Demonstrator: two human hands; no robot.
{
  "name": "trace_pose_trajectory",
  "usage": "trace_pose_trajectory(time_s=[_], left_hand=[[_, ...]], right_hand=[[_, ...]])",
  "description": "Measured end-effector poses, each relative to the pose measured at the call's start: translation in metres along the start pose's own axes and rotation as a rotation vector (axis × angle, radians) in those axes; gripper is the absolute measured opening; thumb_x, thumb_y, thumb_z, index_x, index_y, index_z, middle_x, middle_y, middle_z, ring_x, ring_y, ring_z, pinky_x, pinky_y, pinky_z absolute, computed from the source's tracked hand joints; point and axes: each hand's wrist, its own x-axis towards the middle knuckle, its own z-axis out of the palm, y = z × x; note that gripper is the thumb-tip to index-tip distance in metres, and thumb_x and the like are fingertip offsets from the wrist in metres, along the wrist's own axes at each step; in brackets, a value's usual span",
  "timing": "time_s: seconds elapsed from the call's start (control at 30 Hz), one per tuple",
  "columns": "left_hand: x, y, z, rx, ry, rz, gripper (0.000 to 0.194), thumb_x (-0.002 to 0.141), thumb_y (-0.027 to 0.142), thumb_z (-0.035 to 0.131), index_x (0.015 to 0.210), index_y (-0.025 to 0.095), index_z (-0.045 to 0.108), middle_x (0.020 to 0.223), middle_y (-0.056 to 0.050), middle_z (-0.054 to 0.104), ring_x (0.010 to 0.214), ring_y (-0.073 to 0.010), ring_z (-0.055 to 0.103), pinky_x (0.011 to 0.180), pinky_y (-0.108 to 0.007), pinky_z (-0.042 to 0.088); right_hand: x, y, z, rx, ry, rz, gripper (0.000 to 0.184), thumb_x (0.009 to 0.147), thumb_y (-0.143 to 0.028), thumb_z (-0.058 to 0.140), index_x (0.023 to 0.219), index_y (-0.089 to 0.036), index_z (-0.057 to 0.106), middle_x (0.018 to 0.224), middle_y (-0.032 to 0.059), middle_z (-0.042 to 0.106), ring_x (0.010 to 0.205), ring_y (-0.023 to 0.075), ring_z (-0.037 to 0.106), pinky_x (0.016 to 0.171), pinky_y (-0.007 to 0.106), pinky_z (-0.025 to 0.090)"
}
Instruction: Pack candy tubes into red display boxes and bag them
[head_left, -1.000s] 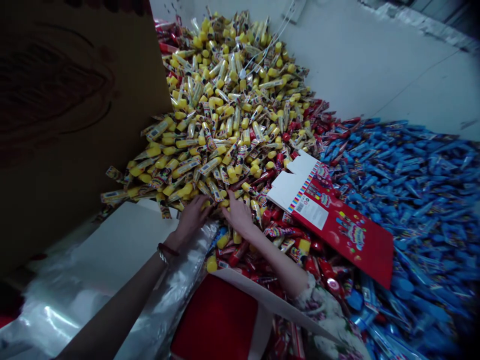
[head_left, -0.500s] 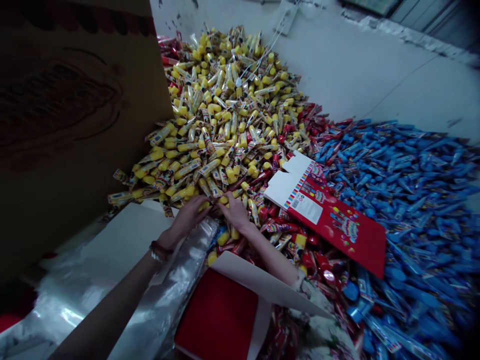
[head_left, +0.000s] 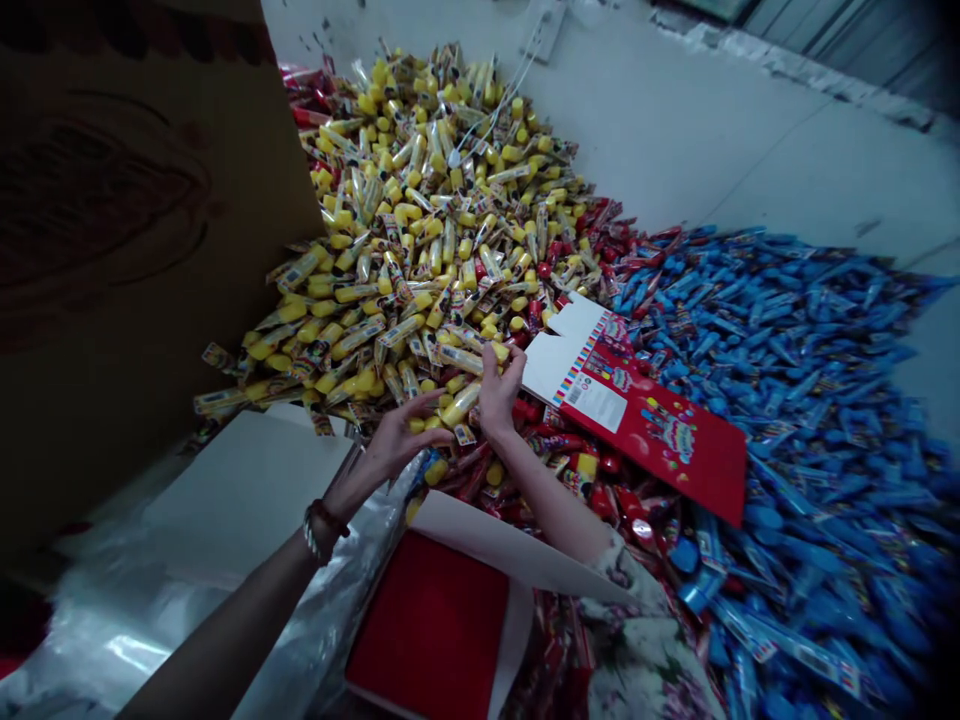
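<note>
My left hand [head_left: 401,437] curls its fingers and thumb round a yellow-capped tube [head_left: 417,425] in clear printed wrapping. Just to its right, my right hand [head_left: 499,395] pinches the cap end of another yellow-capped tube [head_left: 463,360]. One more such tube [head_left: 460,403] lies slanted between the two hands, against the right palm. Both hands are at the front edge of a big heap of yellow-capped tubes [head_left: 405,240]. Below my right forearm stands a small carton [head_left: 431,620] with a red panel and a raised white flap.
A flat red printed carton [head_left: 660,430] lies right of my hands on red tubes. Blue tubes [head_left: 810,350] fill the right side. At left stand a large brown box [head_left: 150,250], a white board [head_left: 240,490] and clear plastic bags [head_left: 112,610]. A white wall [head_left: 697,130] rises behind.
My right hand has lifted from the heap and moved up and right with a yellow-capped tube. My left hand has shifted slightly right, its fingers more spread. The view has shifted a little.
</note>
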Motion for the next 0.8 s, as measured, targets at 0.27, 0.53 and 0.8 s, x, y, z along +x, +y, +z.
trace_pose_trajectory(time_s=[0.27,0.53,0.8], left_hand=[[-0.004,0.027,0.006,-0.007,0.160,0.112,0.043,0.073,0.047,0.067,0.103,0.016,0.072,0.081,-0.003,0.069,0.072,-0.0144,0.061,0.067,-0.023,0.048],[-0.018,0.050,-0.046,0.150,0.249,0.298,0.045,0.076,0.049,0.066,0.106,0.016,0.070,0.099,-0.007,0.069,0.088,-0.0175,0.062,0.080,-0.028,0.049],[-0.125,0.081,-0.149,0.675,0.087,0.180,0.062,0.073,0.075,0.050,0.104,0.026,0.070,0.089,0.004,0.069,0.073,-0.0140,0.060,0.072,-0.031,0.048]], right_hand=[[0.010,-0.020,0.002,0.241,0.076,0.020,0.034,0.087,-0.050,0.044,0.103,-0.020,0.037,0.100,0.0067,0.055,0.085,0.0137,0.060,0.081,0.031,0.053],[0.029,-0.057,-0.062,0.072,0.025,-0.322,0.035,0.083,-0.046,0.054,0.103,-0.020,0.045,0.099,0.0053,0.056,0.093,0.0159,0.061,0.083,0.034,0.053],[-0.031,-0.119,-0.250,-0.006,0.243,-0.404,0.009,0.085,-0.037,0.055,0.090,-0.035,0.062,0.094,0.0006,0.063,0.089,0.0161,0.064,0.074,0.033,0.050]])
